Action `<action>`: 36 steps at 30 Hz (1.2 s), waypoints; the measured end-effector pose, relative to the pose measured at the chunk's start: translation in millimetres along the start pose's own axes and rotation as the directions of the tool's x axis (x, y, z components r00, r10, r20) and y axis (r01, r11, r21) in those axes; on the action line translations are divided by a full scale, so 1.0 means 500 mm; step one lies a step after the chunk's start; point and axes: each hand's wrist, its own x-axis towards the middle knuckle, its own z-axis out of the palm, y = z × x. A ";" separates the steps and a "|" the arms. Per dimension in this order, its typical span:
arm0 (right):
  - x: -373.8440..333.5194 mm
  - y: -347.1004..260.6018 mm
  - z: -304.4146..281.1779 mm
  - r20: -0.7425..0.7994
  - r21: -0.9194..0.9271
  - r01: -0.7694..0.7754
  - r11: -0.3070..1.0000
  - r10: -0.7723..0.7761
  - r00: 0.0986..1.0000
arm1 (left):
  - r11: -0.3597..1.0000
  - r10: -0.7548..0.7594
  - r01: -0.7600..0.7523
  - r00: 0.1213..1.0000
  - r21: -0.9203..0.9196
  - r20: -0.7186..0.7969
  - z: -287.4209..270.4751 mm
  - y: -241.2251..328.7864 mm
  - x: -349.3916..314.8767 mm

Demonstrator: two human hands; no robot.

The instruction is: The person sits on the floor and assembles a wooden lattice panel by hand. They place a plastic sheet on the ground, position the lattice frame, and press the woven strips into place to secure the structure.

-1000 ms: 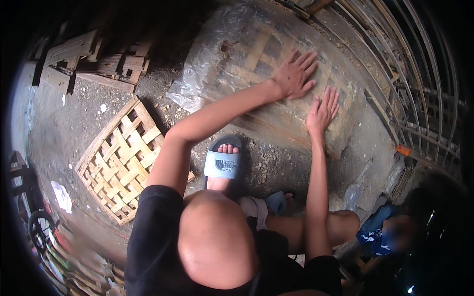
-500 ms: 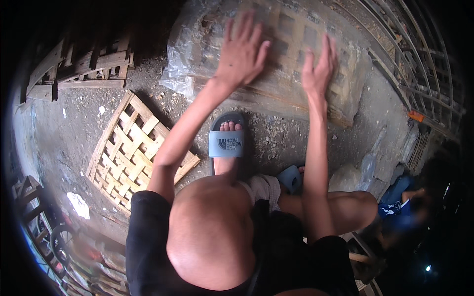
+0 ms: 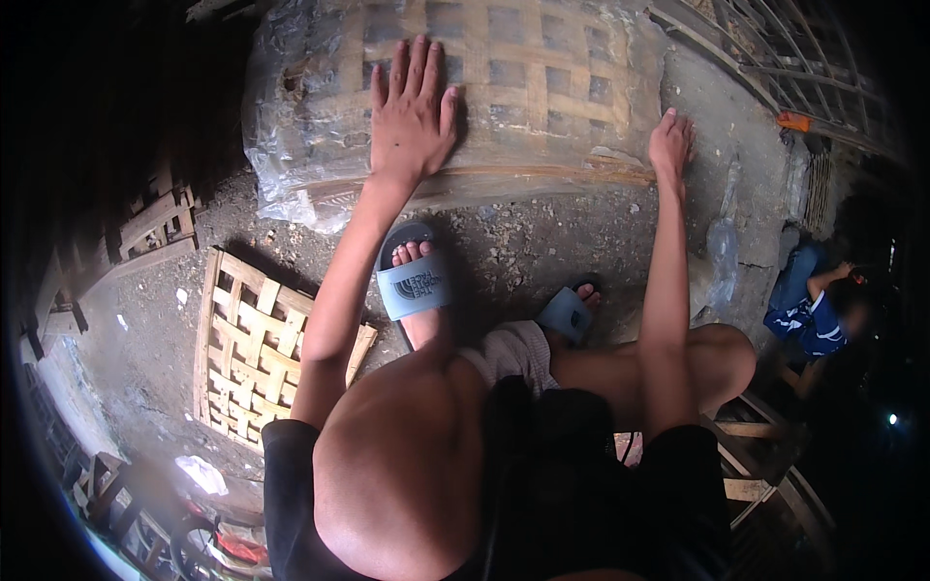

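Left hand (image 3: 412, 121) lay spread on the wrapped panel (image 3: 533, 97); right hand (image 3: 670, 143) curled by its edge, grip unclear, floor (image 3: 715, 121) alongside.

The middle is softly lit, but the corners are black. Shiny clear plastic sheet (image 3: 276, 189) gleams, a tiny white light (image 3: 892, 419) glares, and the lower left looks blurry.

Wrapped panel (image 3: 538, 102) ahead of sandals (image 3: 415, 288)

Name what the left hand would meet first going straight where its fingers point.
Likely more of the flat, tan woven-slat panel under clear plastic, seen beneath the left hand; contact is unclear.
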 end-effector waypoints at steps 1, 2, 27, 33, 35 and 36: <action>0.008 0.006 0.009 -0.097 0.048 0.085 0.995 -0.080 0.992 | 1.000 0.007 -0.007 1.000 -0.008 -0.005 0.004 0.008 0.006; -0.028 -0.066 0.025 -0.171 0.110 0.183 0.977 -0.163 0.972 | 1.000 0.003 -0.003 1.000 0.015 0.002 0.002 0.001 0.000; -0.126 -0.484 0.050 -0.036 0.156 0.828 0.539 -0.835 0.550 | 0.999 -0.035 0.034 0.997 0.007 0.070 -0.033 -0.014 -0.002; 0.060 -0.387 0.081 0.084 0.023 0.734 0.679 -0.733 0.675 | 0.998 -0.062 0.061 0.989 0.016 0.134 -0.048 -0.008 0.002; 0.124 -0.298 0.058 0.089 0.030 0.567 0.823 -0.567 0.819 | 0.997 -0.075 0.072 0.986 0.027 0.147 -0.056 -0.009 0.000; 0.177 -0.223 0.039 0.037 0.093 0.413 0.906 -0.417 0.908 | 0.998 -0.067 0.068 0.987 0.002 0.145 -0.054 0.003 0.008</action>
